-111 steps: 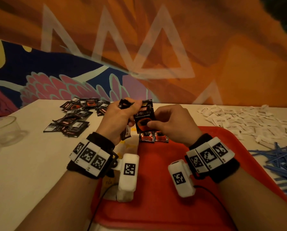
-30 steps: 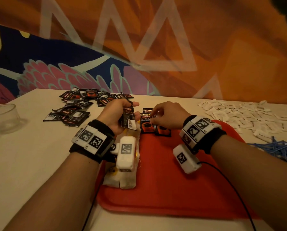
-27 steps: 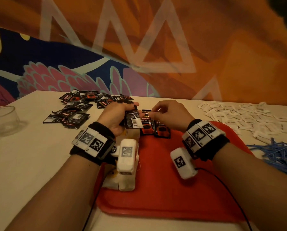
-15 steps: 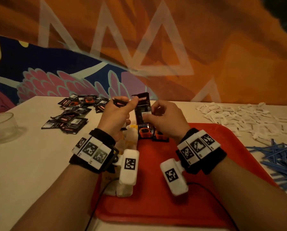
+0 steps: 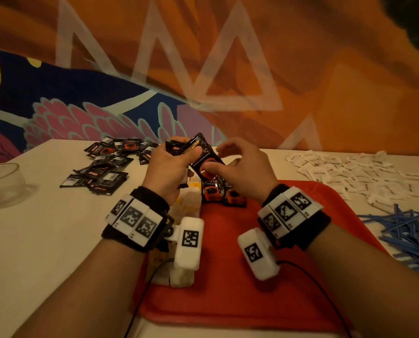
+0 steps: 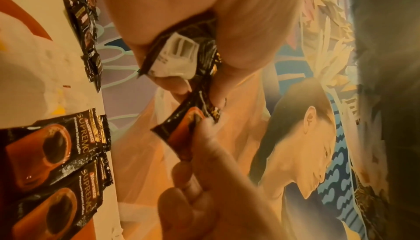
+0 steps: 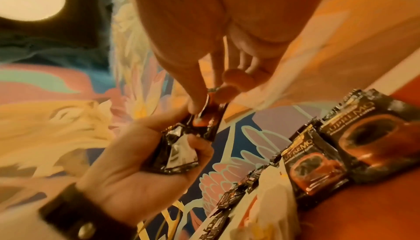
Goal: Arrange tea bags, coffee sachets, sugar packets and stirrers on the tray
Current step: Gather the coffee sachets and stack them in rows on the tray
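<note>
My left hand [image 5: 179,154] grips a bunch of black coffee sachets [image 6: 179,55] above the far left corner of the red tray [image 5: 228,289]. My right hand [image 5: 210,164] pinches the lower end of one sachet [image 5: 204,157] from that bunch between thumb and finger [image 7: 200,105]. This sachet is tilted, and its top is still in the left hand's grip. Two coffee sachets [image 5: 213,191] lie side by side at the tray's far edge, below the hands. White tea bags [image 5: 186,206] lie along the tray's left side, partly hidden by my left wrist.
A loose pile of coffee sachets [image 5: 106,164] lies on the table at the left. White sugar packets [image 5: 349,172] are spread at the right and blue stirrers [image 5: 410,230] lie nearer. A glass bowl [image 5: 1,184] stands at the far left. A painted wall backs the table.
A second ago the right hand was at the sachets lying on the tray. Both hands then rose, and the right hand took hold of a sachet in the left hand's bunch, which now tilts rightward.
</note>
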A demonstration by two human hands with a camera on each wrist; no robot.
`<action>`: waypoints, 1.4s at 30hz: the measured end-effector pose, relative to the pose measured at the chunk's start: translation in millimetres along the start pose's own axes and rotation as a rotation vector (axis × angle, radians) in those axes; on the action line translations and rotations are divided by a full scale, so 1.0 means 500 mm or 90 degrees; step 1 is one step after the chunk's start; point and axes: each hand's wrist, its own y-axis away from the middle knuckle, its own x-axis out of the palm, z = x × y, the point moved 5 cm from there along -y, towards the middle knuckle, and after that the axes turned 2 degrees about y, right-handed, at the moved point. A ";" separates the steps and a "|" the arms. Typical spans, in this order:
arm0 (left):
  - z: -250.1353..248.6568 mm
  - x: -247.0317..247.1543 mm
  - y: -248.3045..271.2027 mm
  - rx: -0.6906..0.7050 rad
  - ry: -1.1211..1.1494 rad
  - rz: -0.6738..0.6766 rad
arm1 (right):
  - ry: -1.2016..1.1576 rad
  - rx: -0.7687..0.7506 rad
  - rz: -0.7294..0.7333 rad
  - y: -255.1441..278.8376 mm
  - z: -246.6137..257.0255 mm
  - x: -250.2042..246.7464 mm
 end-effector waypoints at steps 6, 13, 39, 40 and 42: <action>0.010 0.011 0.005 -0.043 0.020 0.028 | 0.017 0.037 0.160 -0.001 -0.021 0.003; 0.002 -0.004 0.000 -0.061 0.039 -0.003 | 0.049 0.152 0.074 -0.040 -0.104 -0.074; 0.031 0.001 -0.013 -0.166 0.156 0.090 | 0.144 0.416 0.125 -0.049 -0.259 -0.096; 0.032 0.002 -0.011 -0.175 0.158 0.093 | 0.141 0.419 0.123 -0.049 -0.259 -0.097; 0.033 0.004 -0.009 -0.189 0.153 0.095 | 0.128 0.429 0.114 -0.048 -0.260 -0.099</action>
